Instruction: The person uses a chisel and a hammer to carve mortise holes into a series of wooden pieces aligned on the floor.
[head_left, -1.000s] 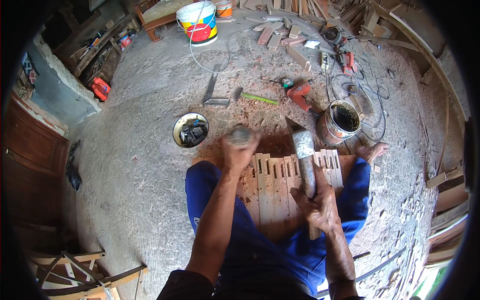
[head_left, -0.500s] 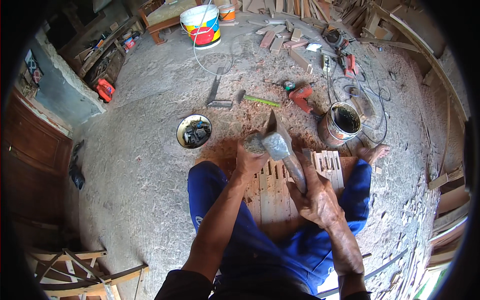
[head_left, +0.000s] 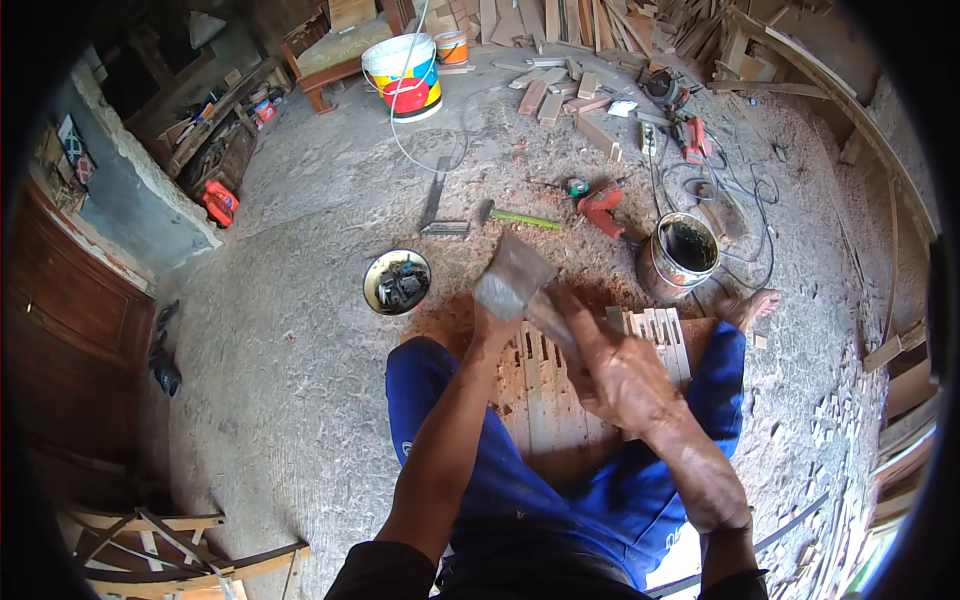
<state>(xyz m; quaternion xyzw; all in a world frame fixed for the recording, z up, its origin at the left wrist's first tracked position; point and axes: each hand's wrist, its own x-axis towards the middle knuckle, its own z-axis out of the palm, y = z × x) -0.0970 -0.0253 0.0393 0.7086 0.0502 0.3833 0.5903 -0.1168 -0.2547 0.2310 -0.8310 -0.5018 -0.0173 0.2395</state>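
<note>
Grey metal heads the hatchet (head_left: pixel 516 268), whose handle the right hand (head_left: pixel 628 378) grips with fingers wrapped round it. Its head lies ahead and left of that hand, overlapping the left hand (head_left: pixel 497 328) from above and hiding its fingers, so I cannot tell their state. Slotted wooden strips (head_left: pixel 547 405) lie between 2 blue trouser legs (head_left: pixel 420 382).
</note>
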